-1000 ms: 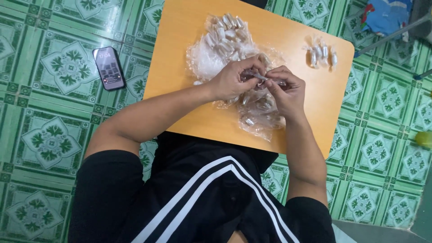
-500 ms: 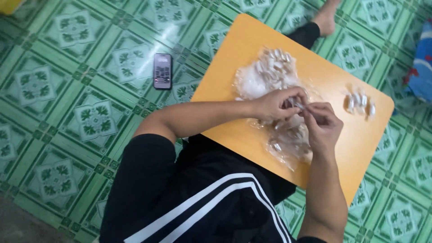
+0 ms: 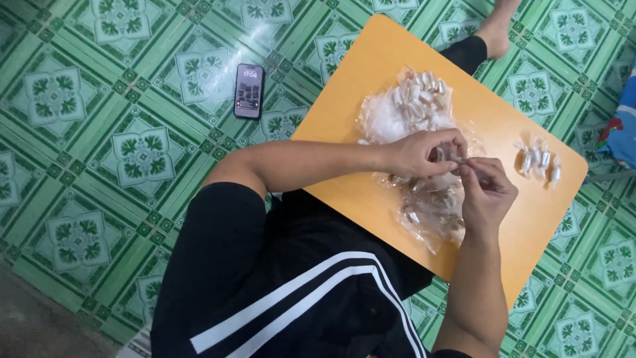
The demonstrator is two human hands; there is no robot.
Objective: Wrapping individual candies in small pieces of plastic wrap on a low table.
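My left hand (image 3: 424, 154) and my right hand (image 3: 487, 192) meet over a low orange table (image 3: 371, 73), fingertips pinched together on one small clear-wrapped piece (image 3: 456, 158) held between them. Beneath the hands lies a crumpled clear plastic bag (image 3: 430, 212) with several small pale pieces inside. Farther away on the table sits a heap of the same small white pieces on clear plastic (image 3: 411, 103). A separate little group of wrapped pieces (image 3: 538, 160) lies to the right of my hands.
A dark phone (image 3: 249, 91) lies face up on the green patterned tile floor left of the table. A bare foot (image 3: 495, 30) shows at the table's far edge. Blue patterned cloth (image 3: 623, 126) is at the right border. My black striped trousers fill the foreground.
The view has swung, so the table now sits farther right and tilted. My hands stay pinched together over the plastic bag in the same place on the table.
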